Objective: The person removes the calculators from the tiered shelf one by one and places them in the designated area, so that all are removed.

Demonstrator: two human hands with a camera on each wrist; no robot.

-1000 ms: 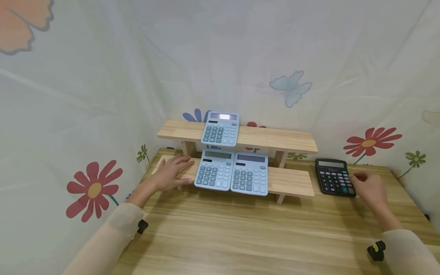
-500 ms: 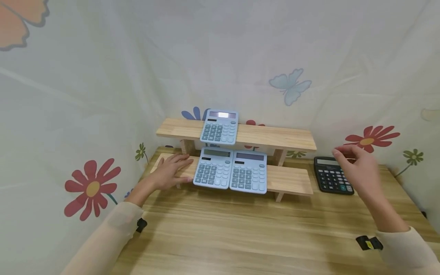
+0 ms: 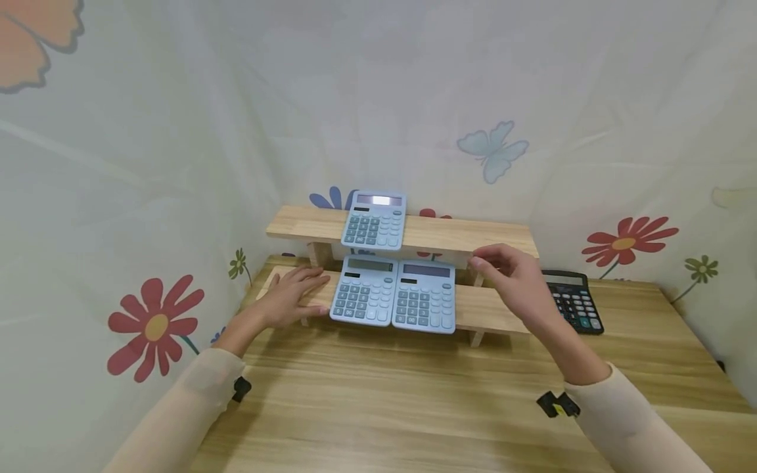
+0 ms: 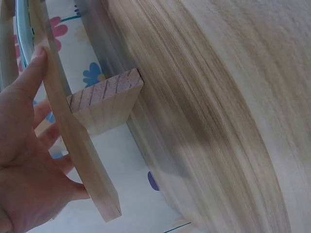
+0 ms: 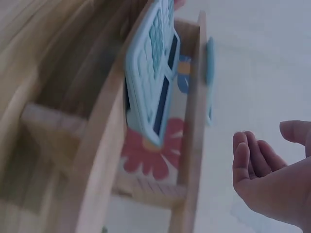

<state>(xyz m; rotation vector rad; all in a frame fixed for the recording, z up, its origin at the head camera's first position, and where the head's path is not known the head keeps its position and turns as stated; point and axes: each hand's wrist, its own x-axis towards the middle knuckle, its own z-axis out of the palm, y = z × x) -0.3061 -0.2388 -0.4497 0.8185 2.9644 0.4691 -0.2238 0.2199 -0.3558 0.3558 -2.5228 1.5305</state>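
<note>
Resting, fingers spread, at left on lower shelf [image 3: 478, 305], left hand [image 3: 290, 299] should press lightly; right hand [image 3: 518, 281] empty, fingers loosely curled.

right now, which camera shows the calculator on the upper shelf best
Head view: the upper-shelf calculator shows its keys and display there. The right wrist view catches only its edge; the left wrist view misses it.

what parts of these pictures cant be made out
Head view: the black calculator's left side, hidden behind the right hand.
Head view: part of the upper blue calculator's display, washed out by glare.
Left wrist view: part of the left hand, cut off by the left edge.
Right wrist view: key labels on the nearer lower blue calculator, lost to blur.
</note>
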